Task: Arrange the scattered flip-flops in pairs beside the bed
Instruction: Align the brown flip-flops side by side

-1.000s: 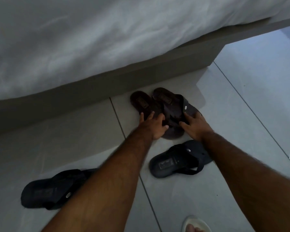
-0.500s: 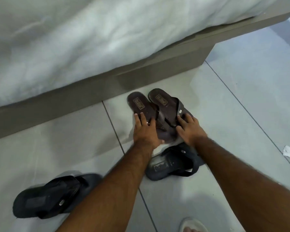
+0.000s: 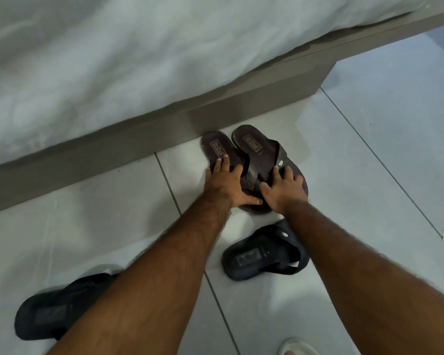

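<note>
Pressing hands (image 3: 254, 188) flat, brown flip-flops (image 3: 251, 155)

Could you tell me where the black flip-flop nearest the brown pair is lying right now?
In the head view, the black flip-flop lies on the floor tiles right of centre, just below the brown pair, partly under the right forearm.

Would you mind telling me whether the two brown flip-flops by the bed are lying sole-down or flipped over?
Sole-down. Both brown flip-flops show their printed footbeds and straps facing up, heels toward the bed frame, with the left hand and right hand resting on them.
</note>
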A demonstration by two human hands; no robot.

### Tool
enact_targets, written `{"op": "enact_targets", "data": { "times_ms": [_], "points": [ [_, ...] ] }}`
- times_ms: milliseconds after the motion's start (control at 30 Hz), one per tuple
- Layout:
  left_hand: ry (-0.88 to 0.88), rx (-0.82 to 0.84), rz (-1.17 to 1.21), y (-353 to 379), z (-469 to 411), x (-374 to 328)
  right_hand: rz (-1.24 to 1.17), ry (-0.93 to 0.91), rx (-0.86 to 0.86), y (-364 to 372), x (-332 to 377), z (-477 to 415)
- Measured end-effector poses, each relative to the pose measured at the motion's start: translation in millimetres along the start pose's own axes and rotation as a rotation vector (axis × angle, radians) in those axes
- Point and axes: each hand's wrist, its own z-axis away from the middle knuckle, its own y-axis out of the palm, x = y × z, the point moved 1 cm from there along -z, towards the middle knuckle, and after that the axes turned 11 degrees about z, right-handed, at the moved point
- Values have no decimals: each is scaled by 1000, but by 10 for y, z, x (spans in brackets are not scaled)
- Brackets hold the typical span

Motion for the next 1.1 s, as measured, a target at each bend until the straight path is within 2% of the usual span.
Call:
{"op": "enact_targets", "data": {
  "times_ms": [167,367,667,767,900,1100],
  "points": [
    [78,-54,-97,70,59,57,59,43,-74,84,76,138],
    [156,-21,-128,79,141,198,-74,50,-3,193,90,262],
    [130,63,-144,-111,-49,200,-54,104,40,32,295,62],
    [123,92,-171,-146,-141,184,-41,74,41,4,320,-47],
    [109,95,-185,-111,-162,177,-54,45,-38,-39,280,-39],
    [79,93,-198,-100,-115,104,-27,-32,4,-66,138,8]
  ]
}}
